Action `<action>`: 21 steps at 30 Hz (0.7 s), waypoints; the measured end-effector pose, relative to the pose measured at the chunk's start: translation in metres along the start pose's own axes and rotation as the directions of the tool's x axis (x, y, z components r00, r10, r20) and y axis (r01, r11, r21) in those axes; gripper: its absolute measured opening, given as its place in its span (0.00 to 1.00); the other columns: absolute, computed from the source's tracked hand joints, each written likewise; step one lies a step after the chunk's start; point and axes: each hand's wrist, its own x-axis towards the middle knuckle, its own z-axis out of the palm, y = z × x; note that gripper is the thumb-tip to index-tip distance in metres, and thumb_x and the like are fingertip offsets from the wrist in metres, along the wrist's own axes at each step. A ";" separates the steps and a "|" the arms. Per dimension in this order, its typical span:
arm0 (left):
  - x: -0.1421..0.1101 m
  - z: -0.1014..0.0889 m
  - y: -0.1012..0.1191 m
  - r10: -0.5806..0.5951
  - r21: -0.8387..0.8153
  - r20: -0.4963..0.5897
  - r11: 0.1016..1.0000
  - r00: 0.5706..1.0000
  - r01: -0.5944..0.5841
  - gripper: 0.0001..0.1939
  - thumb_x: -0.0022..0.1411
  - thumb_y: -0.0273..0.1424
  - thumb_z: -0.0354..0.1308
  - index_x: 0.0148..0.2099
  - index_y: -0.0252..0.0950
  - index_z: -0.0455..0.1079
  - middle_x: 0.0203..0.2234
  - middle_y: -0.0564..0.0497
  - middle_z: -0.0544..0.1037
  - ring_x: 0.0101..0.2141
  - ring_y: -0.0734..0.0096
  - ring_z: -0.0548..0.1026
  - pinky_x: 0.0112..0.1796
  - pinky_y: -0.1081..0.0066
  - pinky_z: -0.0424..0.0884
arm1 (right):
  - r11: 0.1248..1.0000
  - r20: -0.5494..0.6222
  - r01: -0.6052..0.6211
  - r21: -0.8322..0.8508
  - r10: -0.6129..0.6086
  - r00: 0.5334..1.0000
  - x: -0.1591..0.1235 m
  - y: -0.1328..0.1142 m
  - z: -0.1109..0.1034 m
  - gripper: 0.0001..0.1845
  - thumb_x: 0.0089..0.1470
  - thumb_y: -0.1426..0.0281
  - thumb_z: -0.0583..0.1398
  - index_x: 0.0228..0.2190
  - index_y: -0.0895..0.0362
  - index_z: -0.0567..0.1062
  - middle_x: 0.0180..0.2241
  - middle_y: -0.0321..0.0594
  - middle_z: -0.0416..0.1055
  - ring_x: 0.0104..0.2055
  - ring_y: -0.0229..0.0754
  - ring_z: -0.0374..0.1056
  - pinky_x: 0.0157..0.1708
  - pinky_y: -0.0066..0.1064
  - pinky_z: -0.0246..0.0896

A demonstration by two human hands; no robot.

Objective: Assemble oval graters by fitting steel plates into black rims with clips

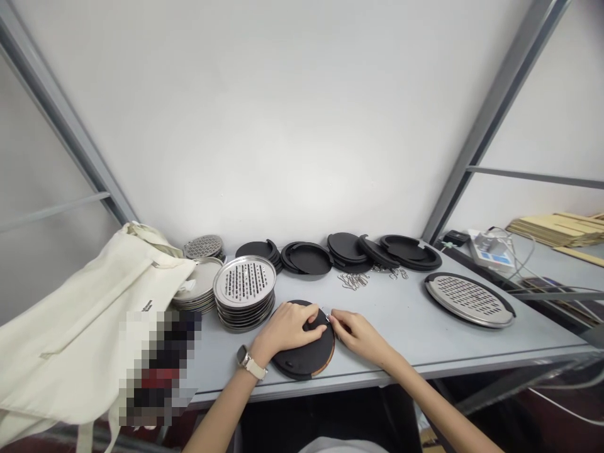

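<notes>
A round black plastic holder [304, 352] lies on the table in front of me, with an orange-brown strip showing along its lower right rim. My left hand [295, 327], with a watch at the wrist, lies over its top, fingers curled and gripping it. At the holder's right edge, my right hand [352, 333] pinches a small metal hook [328, 318]; fingertips partly cover it. Loose metal hooks [355, 280] lie in a heap beyond my hands. Left of the holder stands a stack of round metal grater plates [245, 283].
Black round holders [310, 258] line the wall side. A grater plate in a black holder [472, 299] lies at right. More metal plates [201, 280] and a cream bag [89, 321] are at left. Metal posts [495, 119] frame the table; wooden sheets [557, 229] lie beyond.
</notes>
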 end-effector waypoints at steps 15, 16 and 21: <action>0.000 0.000 0.000 -0.006 -0.026 -0.002 1.000 1.000 0.006 0.11 0.60 0.39 0.56 0.32 0.39 0.60 0.23 0.57 0.71 0.25 0.73 0.68 0.27 0.71 0.51 | 1.000 -0.025 0.006 0.005 -0.006 1.000 0.000 -0.002 0.000 0.19 0.65 0.65 0.46 0.22 0.55 0.58 0.20 0.31 0.58 0.23 0.36 0.55 0.26 0.27 0.48; 0.000 -0.001 0.000 -0.007 -0.028 -0.002 1.000 1.000 0.007 0.12 0.60 0.39 0.56 0.32 0.39 0.59 0.23 0.57 0.71 0.25 0.73 0.68 0.27 0.71 0.51 | 1.000 -0.028 0.008 0.003 -0.008 1.000 0.000 -0.002 0.000 0.18 0.65 0.65 0.46 0.22 0.55 0.58 0.20 0.31 0.58 0.23 0.36 0.55 0.26 0.27 0.48; 0.000 0.000 -0.001 -0.011 -0.025 0.005 1.000 1.000 0.011 0.11 0.59 0.39 0.56 0.32 0.38 0.61 0.23 0.56 0.71 0.25 0.72 0.68 0.27 0.71 0.51 | 1.000 -0.046 0.011 -0.008 -0.011 0.999 0.000 -0.001 0.001 0.19 0.64 0.65 0.46 0.22 0.55 0.59 0.20 0.31 0.60 0.23 0.36 0.56 0.26 0.27 0.49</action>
